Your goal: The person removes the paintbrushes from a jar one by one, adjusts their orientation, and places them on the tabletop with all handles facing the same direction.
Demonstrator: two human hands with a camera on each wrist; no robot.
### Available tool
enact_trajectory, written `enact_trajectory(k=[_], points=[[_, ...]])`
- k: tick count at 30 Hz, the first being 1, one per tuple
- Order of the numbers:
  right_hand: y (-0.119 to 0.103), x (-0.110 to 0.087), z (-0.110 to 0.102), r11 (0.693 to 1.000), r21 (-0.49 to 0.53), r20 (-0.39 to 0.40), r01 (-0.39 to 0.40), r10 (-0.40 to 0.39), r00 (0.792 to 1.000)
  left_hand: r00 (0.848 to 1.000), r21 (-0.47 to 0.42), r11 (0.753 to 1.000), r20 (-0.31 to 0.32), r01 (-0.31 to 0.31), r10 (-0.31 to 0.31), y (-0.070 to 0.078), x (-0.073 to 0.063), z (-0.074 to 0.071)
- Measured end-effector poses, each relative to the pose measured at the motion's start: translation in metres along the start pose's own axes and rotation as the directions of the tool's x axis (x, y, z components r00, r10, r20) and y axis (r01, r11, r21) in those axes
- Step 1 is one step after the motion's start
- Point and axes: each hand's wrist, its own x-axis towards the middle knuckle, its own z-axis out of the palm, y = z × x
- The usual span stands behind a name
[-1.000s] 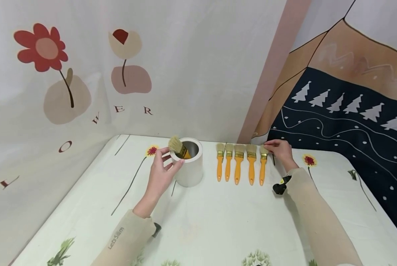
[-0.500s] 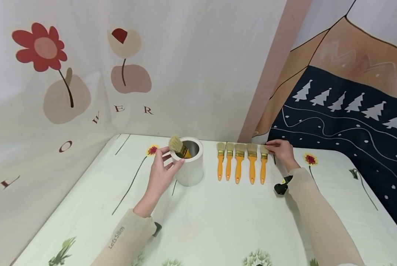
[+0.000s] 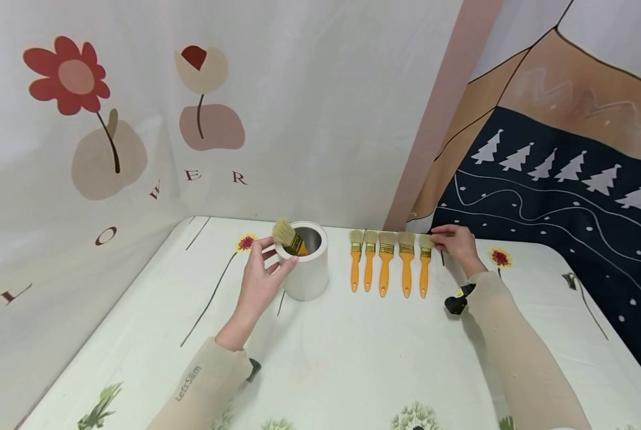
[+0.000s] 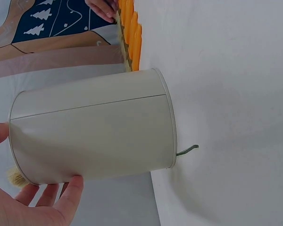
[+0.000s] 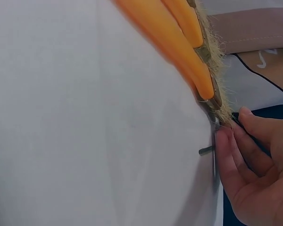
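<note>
My left hand [image 3: 262, 275] holds a white can [image 3: 305, 278] by its rim and side, thumb in front and fingers at the left. A wide paintbrush [image 3: 290, 237] leans in the can with its bristles up over the rim near my fingers. In the left wrist view the can [image 4: 94, 127] appears sideways, with bristles [image 4: 17, 177] showing past its rim. My right hand [image 3: 456, 248] is beside the bristles of the rightmost paintbrush [image 3: 425, 269]. In the right wrist view the fingers [image 5: 228, 157] lie close to the bristle tips [image 5: 225, 113], thumb apart; contact is hard to tell.
To the left of that brush lie several more orange-handled paintbrushes [image 3: 386, 269] in a row, bristles toward the back edge. A pale flower-printed cloth covers the table [image 3: 342, 358]. Printed curtains [image 3: 320, 119] hang right behind it.
My right hand has shifted slightly right, away from the rightmost paintbrush's bristles. My left hand, the can and the brushes look the same.
</note>
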Motion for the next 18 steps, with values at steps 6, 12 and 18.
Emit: enact_trajectory(k=[6,12,18], points=[[-0.0027,-0.0047,-0.0034,1.000,-0.010,0.001,0.004,-0.004,1.000,1.000,-0.002,1.000,0.002,-0.002,0.002,-0.0004,0.0007,-0.0004],[-0.0018,-0.0065,-0.0062,0.999,-0.029,-0.007,0.017,-0.017,1.000,1.000,0.005,1.000,0.003,0.006,-0.006,0.0001,0.0005,-0.0002],[-0.0008,-0.0070,-0.0091,0.998,-0.056,-0.014,0.017,-0.017,1.000,1.000,0.007,1.000,0.001,0.002,-0.002,0.0003,0.0005,0.0001]])
